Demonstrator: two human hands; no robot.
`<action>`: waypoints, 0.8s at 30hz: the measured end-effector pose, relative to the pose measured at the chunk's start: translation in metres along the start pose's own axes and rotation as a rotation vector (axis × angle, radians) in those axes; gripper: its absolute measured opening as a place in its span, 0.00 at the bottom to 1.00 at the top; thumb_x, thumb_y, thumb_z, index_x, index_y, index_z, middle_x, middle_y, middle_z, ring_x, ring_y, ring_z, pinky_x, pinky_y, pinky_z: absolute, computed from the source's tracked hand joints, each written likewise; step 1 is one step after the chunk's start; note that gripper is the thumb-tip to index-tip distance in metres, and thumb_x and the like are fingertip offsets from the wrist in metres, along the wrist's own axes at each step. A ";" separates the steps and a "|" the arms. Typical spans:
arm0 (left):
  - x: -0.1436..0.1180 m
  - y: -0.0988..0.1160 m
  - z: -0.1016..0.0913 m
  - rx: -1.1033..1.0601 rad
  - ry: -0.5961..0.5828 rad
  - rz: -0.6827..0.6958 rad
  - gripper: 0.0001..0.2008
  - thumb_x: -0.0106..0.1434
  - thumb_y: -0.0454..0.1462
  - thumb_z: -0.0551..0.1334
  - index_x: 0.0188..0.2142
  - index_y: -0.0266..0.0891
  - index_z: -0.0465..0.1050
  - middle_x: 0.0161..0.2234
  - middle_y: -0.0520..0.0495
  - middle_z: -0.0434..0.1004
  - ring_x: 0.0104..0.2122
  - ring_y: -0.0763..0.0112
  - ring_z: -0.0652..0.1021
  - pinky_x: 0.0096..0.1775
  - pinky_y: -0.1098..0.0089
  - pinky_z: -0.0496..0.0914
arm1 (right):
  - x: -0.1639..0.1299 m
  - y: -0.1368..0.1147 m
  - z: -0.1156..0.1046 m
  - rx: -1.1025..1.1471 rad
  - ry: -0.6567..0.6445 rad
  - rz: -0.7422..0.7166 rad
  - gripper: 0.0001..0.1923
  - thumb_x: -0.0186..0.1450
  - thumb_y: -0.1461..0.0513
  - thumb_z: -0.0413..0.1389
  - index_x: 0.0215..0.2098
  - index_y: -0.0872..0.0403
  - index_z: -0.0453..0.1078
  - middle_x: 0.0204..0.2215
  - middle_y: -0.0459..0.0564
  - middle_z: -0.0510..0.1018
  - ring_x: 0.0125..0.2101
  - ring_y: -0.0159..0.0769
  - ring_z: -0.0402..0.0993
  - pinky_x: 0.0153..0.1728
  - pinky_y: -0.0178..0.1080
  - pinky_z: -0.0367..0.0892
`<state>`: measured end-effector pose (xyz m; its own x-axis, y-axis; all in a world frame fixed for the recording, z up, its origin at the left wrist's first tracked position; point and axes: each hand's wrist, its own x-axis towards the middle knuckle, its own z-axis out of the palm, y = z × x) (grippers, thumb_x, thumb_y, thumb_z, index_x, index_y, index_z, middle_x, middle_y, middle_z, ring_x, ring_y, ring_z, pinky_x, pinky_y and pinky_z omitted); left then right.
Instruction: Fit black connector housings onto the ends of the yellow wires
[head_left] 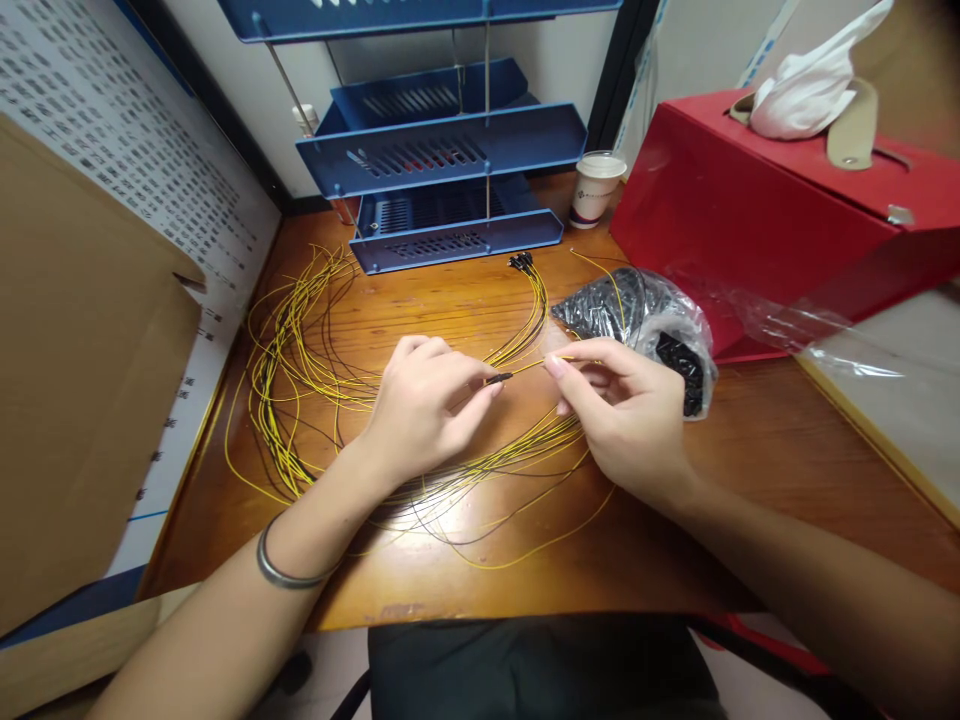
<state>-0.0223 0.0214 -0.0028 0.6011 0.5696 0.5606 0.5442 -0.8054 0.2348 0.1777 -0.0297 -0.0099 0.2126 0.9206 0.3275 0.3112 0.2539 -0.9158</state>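
Head view:
- Left hand (424,405), fingers pinched on small black sleeve (498,378), just above wooden tabletop (750,470).
- Right hand (622,405), fingers pinched on yellow wire (534,366), its tip meeting the sleeve between both hands.
- Loose bundle of yellow and black wires (300,370) spread on tabletop under and left of hands.
- Clear bag of black parts (645,315) just behind right hand.
- Blue tray rack (442,160), paper cup (596,188), red box (750,210) at the back.
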 end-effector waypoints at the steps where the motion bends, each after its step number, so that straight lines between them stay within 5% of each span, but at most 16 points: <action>1: 0.000 0.000 0.000 0.001 -0.002 -0.001 0.06 0.68 0.37 0.63 0.36 0.39 0.78 0.30 0.50 0.83 0.31 0.68 0.74 0.41 0.62 0.63 | 0.000 0.000 0.000 -0.011 -0.019 -0.004 0.08 0.65 0.58 0.62 0.37 0.54 0.78 0.31 0.49 0.80 0.21 0.28 0.69 0.20 0.34 0.64; 6: -0.001 0.001 0.000 -0.005 -0.018 -0.006 0.06 0.68 0.37 0.62 0.37 0.40 0.79 0.30 0.49 0.83 0.31 0.67 0.74 0.41 0.61 0.64 | -0.003 0.003 0.002 -0.073 -0.149 -0.039 0.07 0.64 0.59 0.63 0.38 0.54 0.81 0.32 0.50 0.82 0.22 0.28 0.69 0.21 0.33 0.64; 11: 0.000 0.002 0.000 -0.008 -0.002 -0.003 0.06 0.68 0.38 0.62 0.37 0.40 0.79 0.30 0.50 0.83 0.31 0.67 0.74 0.41 0.61 0.64 | -0.002 0.002 0.002 -0.086 -0.130 -0.057 0.07 0.66 0.59 0.61 0.35 0.53 0.81 0.30 0.50 0.82 0.24 0.31 0.73 0.23 0.34 0.67; 16: 0.000 -0.002 0.001 0.017 0.005 -0.048 0.07 0.67 0.39 0.62 0.35 0.40 0.79 0.30 0.49 0.84 0.31 0.67 0.75 0.41 0.61 0.64 | 0.000 0.000 0.000 -0.008 -0.023 0.017 0.08 0.66 0.57 0.61 0.35 0.53 0.78 0.26 0.47 0.79 0.19 0.30 0.70 0.19 0.35 0.65; 24: -0.001 -0.003 0.002 0.035 0.012 -0.095 0.06 0.66 0.39 0.64 0.33 0.40 0.77 0.30 0.51 0.83 0.32 0.67 0.77 0.41 0.61 0.64 | 0.000 -0.005 -0.001 0.068 0.227 -0.068 0.06 0.65 0.56 0.63 0.35 0.48 0.76 0.29 0.49 0.79 0.19 0.30 0.69 0.18 0.38 0.65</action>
<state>-0.0233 0.0239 -0.0054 0.5390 0.6408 0.5466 0.6185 -0.7417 0.2596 0.1774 -0.0316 -0.0054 0.3983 0.8124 0.4260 0.2703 0.3399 -0.9008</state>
